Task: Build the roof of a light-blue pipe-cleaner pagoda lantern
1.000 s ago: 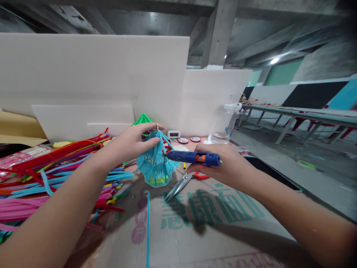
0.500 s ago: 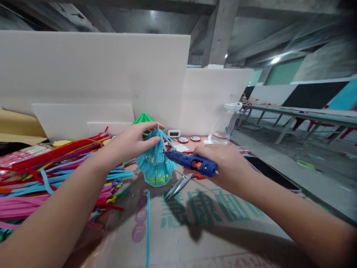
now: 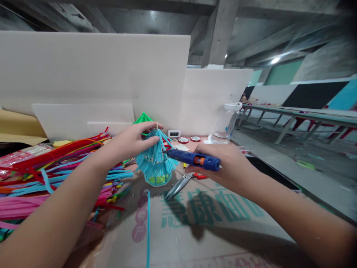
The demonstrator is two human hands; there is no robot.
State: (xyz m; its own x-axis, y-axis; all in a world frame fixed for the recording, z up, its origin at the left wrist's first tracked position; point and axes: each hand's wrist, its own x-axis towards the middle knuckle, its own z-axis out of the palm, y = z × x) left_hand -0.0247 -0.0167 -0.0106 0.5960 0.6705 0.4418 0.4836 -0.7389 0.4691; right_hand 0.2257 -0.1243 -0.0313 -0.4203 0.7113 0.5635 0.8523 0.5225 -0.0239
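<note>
A light-blue tiered pagoda model made of pipe cleaners (image 3: 156, 163) stands upright on the cardboard, with a thin wooden stick (image 3: 157, 126) poking from its top. My left hand (image 3: 136, 139) grips its upper roof, thumb in front and fingers behind. In my right hand (image 3: 220, 158) is a blue hot glue gun (image 3: 195, 158), closed in the grip. Its nozzle is at the right side of the upper roof; whether it touches cannot be made out. Scissors with red handles (image 3: 180, 186) lie below the glue gun. One blue pipe cleaner (image 3: 148, 230) lies in front of the pagoda.
Many coloured pipe cleaners (image 3: 61, 182) are heaped at left. Behind stand a green roofed model (image 3: 143, 118), a small digital clock (image 3: 174, 133), two round red-rimmed tins (image 3: 183, 140) and a clear water bottle (image 3: 224, 124). A dark phone (image 3: 272, 173) lies at right. White boards (image 3: 92, 70) rise at the back.
The glue gun and my right hand have shifted slightly right. The pagoda's top has tilted a touch to the left, with my left hand still on it.
</note>
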